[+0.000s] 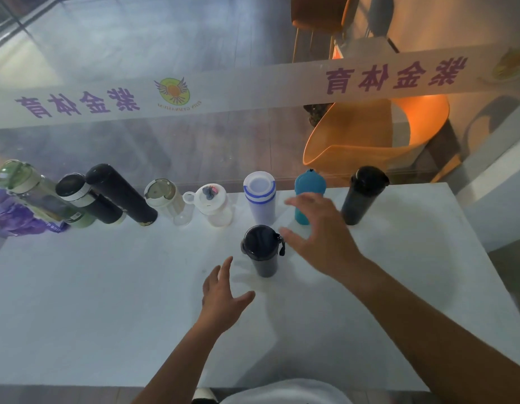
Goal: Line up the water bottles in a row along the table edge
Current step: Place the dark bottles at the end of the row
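Observation:
A dark bottle with a side strap (261, 252) stands alone on the white table (107, 301), nearer to me than the others. Along the far edge stands a row of several bottles: purple (11, 214), green clear (28, 188), dark with white band (83, 196), tall black (121, 193), cream-lidded clear (165, 199), clear with loop lid (213, 205), white with blue bands (260, 196), teal (308, 196), dark tumbler (362, 195). My left hand (223, 298) hovers open just left of the lone bottle. To that bottle's right my right hand (323, 234) is spread open, apart from it.
A glass wall with a white banner strip (253, 88) runs directly behind the far table edge. An orange chair (369, 135) sits beyond the glass. The table's right edge (471, 228) slants away near the dark tumbler.

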Action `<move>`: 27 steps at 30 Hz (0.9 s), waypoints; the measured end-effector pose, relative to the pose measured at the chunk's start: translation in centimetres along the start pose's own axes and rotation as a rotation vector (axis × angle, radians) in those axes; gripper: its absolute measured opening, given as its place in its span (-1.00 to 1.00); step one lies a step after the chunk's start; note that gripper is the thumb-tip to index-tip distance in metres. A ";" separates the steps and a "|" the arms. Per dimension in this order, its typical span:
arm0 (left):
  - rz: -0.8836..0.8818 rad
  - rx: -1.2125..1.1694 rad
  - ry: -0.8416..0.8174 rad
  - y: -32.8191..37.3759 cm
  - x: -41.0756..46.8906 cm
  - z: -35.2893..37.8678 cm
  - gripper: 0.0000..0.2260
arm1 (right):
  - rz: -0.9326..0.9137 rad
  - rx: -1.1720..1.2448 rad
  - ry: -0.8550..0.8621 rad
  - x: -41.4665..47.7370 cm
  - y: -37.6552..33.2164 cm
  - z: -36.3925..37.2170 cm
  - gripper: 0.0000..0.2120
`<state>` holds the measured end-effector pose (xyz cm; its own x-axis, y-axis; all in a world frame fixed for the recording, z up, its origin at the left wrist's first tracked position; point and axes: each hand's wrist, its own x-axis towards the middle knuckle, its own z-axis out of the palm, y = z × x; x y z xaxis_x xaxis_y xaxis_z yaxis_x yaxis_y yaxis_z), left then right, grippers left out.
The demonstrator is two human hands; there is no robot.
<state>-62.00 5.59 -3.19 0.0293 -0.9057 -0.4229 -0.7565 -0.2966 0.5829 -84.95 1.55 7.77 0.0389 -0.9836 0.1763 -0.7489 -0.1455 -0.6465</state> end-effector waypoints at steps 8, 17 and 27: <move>-0.070 0.151 -0.067 -3.3 -0.9 1.8 -0.20 | 0.030 -0.169 -0.198 -2.4 -1.1 9.0 -0.33; 0.055 0.168 -0.163 -2.4 -0.1 3.3 -0.22 | 0.288 -0.068 -0.016 -3.9 -2.2 8.0 -0.27; 0.229 0.295 -0.298 1.8 -0.4 7.6 -0.24 | 0.619 -0.066 0.069 -7.8 4.7 -3.3 -0.40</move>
<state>-68.36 7.72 -7.28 -0.3157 -0.7989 -0.5120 -0.8761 0.0382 0.4807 -90.96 8.93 5.75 -0.4560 -0.8741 -0.1673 -0.6584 0.4578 -0.5975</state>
